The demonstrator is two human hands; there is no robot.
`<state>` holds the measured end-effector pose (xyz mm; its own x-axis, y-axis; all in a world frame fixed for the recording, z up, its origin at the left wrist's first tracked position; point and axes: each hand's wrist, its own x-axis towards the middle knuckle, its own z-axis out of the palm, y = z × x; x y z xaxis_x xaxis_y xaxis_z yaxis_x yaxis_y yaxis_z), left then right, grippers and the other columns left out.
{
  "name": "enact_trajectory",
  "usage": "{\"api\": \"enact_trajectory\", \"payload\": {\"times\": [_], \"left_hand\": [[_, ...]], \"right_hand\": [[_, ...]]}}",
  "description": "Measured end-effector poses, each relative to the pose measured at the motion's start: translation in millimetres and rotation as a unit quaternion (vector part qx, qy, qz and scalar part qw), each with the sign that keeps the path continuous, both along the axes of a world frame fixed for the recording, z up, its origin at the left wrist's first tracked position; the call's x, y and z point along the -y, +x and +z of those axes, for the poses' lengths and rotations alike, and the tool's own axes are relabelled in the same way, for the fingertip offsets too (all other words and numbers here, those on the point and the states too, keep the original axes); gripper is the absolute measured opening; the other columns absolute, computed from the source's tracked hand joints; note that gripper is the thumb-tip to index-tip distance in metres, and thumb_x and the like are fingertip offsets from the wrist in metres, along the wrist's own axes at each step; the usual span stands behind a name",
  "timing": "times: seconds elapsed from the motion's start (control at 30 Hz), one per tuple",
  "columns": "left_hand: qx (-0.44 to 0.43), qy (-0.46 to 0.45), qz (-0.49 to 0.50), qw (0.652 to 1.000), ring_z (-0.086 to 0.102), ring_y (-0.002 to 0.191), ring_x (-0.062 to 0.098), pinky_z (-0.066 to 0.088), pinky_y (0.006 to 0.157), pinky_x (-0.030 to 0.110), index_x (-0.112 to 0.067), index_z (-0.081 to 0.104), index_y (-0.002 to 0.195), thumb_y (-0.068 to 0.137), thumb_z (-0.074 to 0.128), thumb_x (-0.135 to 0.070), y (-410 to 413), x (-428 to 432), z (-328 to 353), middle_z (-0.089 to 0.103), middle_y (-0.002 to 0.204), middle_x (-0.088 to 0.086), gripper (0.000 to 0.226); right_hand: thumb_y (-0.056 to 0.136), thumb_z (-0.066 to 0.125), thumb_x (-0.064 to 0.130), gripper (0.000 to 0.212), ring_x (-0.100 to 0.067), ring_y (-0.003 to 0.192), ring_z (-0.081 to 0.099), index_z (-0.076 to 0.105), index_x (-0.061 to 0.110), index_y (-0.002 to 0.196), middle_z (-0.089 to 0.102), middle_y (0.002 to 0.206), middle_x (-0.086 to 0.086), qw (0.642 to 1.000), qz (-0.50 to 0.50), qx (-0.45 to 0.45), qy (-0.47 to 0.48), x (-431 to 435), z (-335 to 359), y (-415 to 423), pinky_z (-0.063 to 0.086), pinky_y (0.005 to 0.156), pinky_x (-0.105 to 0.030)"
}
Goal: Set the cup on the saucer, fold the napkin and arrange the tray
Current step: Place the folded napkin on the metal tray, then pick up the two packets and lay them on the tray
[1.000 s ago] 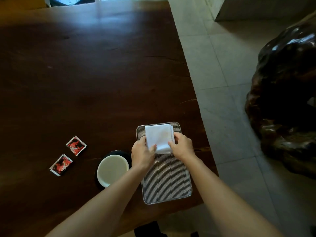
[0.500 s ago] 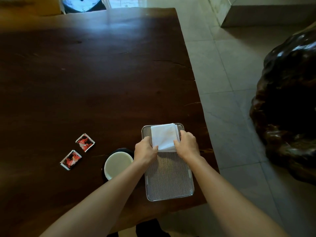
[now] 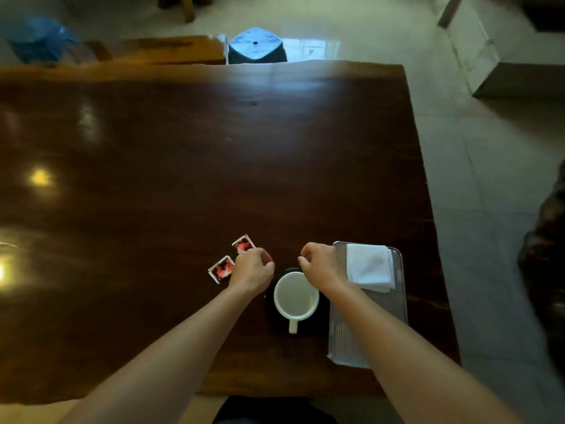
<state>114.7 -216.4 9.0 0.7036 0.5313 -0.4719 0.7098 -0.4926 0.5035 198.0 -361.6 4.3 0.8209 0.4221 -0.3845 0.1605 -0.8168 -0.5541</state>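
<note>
A white cup [image 3: 296, 296] stands on a dark saucer [image 3: 272, 316] near the table's front edge, its handle pointing toward me. To its right lies a ribbed metal tray [image 3: 345, 347] with a folded white napkin [image 3: 369, 267] on its far end. My left hand [image 3: 253, 270] hovers just left of the cup, fingers curled, holding nothing. My right hand [image 3: 321, 266] hovers over the cup's far rim beside the tray, fingers curled and holding nothing.
Two red sachets [image 3: 243, 244] [image 3: 221, 269] lie just left of my left hand. The dark wooden table [image 3: 183, 166] stretches far back and left. Its right edge borders a tiled floor [image 3: 477, 185]. A blue stool [image 3: 256, 45] stands behind the table.
Both hands let go of the napkin and moved left off the tray to either side of the cup. The napkin stays folded on the tray. The camera tilted up and shifted.
</note>
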Motion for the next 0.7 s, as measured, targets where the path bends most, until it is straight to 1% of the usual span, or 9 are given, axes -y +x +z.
{"api": "enact_trajectory", "payload": {"times": [0.07,0.17,0.23,0.37,0.47,0.57,0.7], "left_hand": [[-0.020,0.010,0.012,1.000,0.064,0.084,0.014,0.048,0.072,0.028,-0.020,0.074,0.091,0.088,0.063,-0.021,-16,-24,-4,0.072,0.089,0.000,0.012],[-0.047,0.012,0.034,0.998,0.068,0.087,0.017,0.058,0.077,0.035,-0.021,0.073,0.093,0.088,0.066,-0.020,-36,-54,-16,0.071,0.092,-0.001,0.008],[-0.063,0.018,0.048,0.997,0.069,0.086,0.019,0.060,0.078,0.038,-0.020,0.071,0.098,0.088,0.068,-0.021,-45,-70,-25,0.072,0.097,0.002,0.011],[-0.088,0.037,0.052,0.994,0.068,0.089,0.018,0.060,0.075,0.037,-0.021,0.069,0.110,0.089,0.071,-0.026,-54,-93,-46,0.072,0.106,0.002,0.021],[-0.089,0.055,0.045,0.993,0.065,0.094,0.016,0.058,0.075,0.034,-0.022,0.067,0.113,0.087,0.074,-0.029,-54,-105,-61,0.068,0.110,0.000,0.028],[-0.076,0.065,0.029,0.995,0.060,0.093,0.014,0.050,0.070,0.029,-0.021,0.063,0.118,0.086,0.075,-0.034,-52,-112,-74,0.061,0.111,-0.001,0.037],[-0.068,0.058,0.020,0.996,0.062,0.105,0.018,0.055,0.080,0.033,-0.023,0.057,0.126,0.083,0.078,-0.036,-50,-115,-85,0.056,0.119,0.001,0.050]], "right_hand": [[0.093,0.062,0.023,0.013,-0.024,0.087,0.067,0.072,0.016,0.095,0.071,0.092,-0.005,1.000,0.025,-0.009,-0.003,-23,-1,-7,0.056,0.076,-0.038],[0.094,0.062,0.024,0.013,-0.019,0.084,0.066,0.071,0.017,0.099,0.069,0.092,-0.001,0.999,0.050,-0.015,-0.012,-55,-7,-12,0.054,0.071,-0.033],[0.094,0.063,0.023,0.011,-0.017,0.083,0.064,0.070,0.018,0.100,0.068,0.092,0.000,0.998,0.061,-0.023,-0.021,-74,-12,-12,0.054,0.070,-0.031],[0.093,0.064,0.022,0.008,-0.018,0.083,0.065,0.069,0.017,0.096,0.067,0.090,0.000,0.996,0.070,-0.028,-0.038,-109,-27,-13,0.057,0.073,-0.036],[0.094,0.064,0.023,0.013,-0.020,0.090,0.064,0.068,0.016,0.104,0.065,0.097,-0.002,0.995,0.074,-0.021,-0.060,-129,-42,-14,0.055,0.075,-0.035],[0.094,0.065,0.029,0.023,-0.024,0.100,0.061,0.065,0.013,0.111,0.061,0.107,-0.006,0.994,0.067,-0.015,-0.085,-143,-58,-14,0.054,0.082,-0.038],[0.093,0.066,0.033,0.031,-0.025,0.111,0.056,0.060,0.013,0.117,0.057,0.118,-0.007,0.993,0.049,-0.017,-0.103,-153,-74,-15,0.051,0.086,-0.037]]}}
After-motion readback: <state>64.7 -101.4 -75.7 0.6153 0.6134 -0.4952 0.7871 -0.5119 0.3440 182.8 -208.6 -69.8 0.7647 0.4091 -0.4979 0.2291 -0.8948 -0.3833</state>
